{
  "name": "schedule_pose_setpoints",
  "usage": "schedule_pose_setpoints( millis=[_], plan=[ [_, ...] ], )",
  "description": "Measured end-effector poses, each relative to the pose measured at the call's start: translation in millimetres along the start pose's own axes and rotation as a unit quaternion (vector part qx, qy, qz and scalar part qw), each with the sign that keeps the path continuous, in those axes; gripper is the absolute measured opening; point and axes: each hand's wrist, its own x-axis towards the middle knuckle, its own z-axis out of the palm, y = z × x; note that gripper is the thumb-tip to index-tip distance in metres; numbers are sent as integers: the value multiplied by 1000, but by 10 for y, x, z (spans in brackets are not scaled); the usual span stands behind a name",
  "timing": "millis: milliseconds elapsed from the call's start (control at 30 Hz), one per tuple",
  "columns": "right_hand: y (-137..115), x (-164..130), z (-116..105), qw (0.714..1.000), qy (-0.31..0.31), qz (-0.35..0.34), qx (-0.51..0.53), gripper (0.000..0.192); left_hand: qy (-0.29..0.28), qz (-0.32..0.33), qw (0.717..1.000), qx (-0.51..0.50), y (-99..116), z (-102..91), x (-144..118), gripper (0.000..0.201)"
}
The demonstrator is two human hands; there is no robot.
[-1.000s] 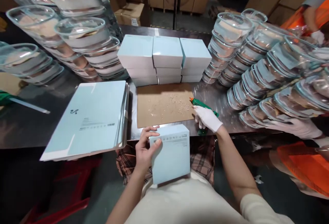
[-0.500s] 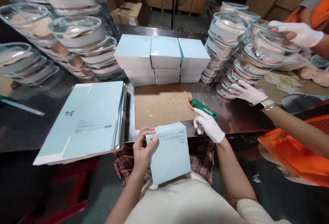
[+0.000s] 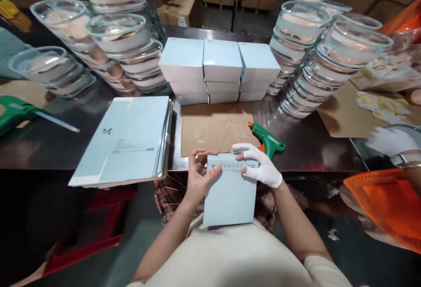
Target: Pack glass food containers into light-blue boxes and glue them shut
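A light blue cardboard box [image 3: 229, 199] with small print along its far edge rests against my body, just off the table's front edge. My bare left hand [image 3: 202, 175] grips its far left corner, thumb on the printed face. On the far right corner, my white-gloved right hand [image 3: 258, 164] clasps the box, with bare thumb and fingertip showing. A green glue gun [image 3: 270, 141] with an orange tip lies just beyond my right hand. Behind the box is a brown cardboard sheet [image 3: 213, 124] dotted with bits of dried glue.
Flat blue cardboard sheets [image 3: 131, 133] are piled on the left. Blue-and-white boxes [image 3: 222, 54] stand stacked behind the cardboard. Glass bowls rise in tall stacks on the left [image 3: 116, 37] and right [image 3: 302, 28]. A co-worker's gloved hand [image 3: 388, 141] is at far right.
My right hand has left the glue gun, which now lies on the table, and has taken hold of the box's right side. The co-worker's hands have moved away from the bowls.
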Motion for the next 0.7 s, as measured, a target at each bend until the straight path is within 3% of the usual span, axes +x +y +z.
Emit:
schedule_pose_setpoints(
  millis=[133, 367, 433, 467, 533, 567, 633, 700],
  plan=[
    [-16, -21, 86, 999, 50, 12, 19, 35, 4, -1, 1000, 25, 33, -30, -13, 35],
    [34, -25, 273, 990, 137, 18, -3, 32, -9, 32, 998, 61, 90, -95, 40, 34],
    [104, -56, 291, 988, 153, 27, 13, 46, -9, 44, 997, 65, 116, -140, 50, 32],
    [141, -93, 310, 986, 157, 34, 43, 63, 7, 54, 996, 64, 129, -163, 54, 31],
    [192, -211, 375, 983, 127, 64, 113, 98, 71, 78, 993, 56, 152, -196, 66, 30],
    [199, -284, 417, 982, 101, 89, 131, 106, 106, 86, 989, 49, 162, -203, 78, 30],
    [164, -406, 487, 981, 61, 144, 119, 105, 145, 93, 985, 20, 185, -203, 110, 37],
    [68, -410, 472, 978, 80, 175, 81, 100, 149, 117, 982, -19, 224, -204, 138, 57]
  ],
)
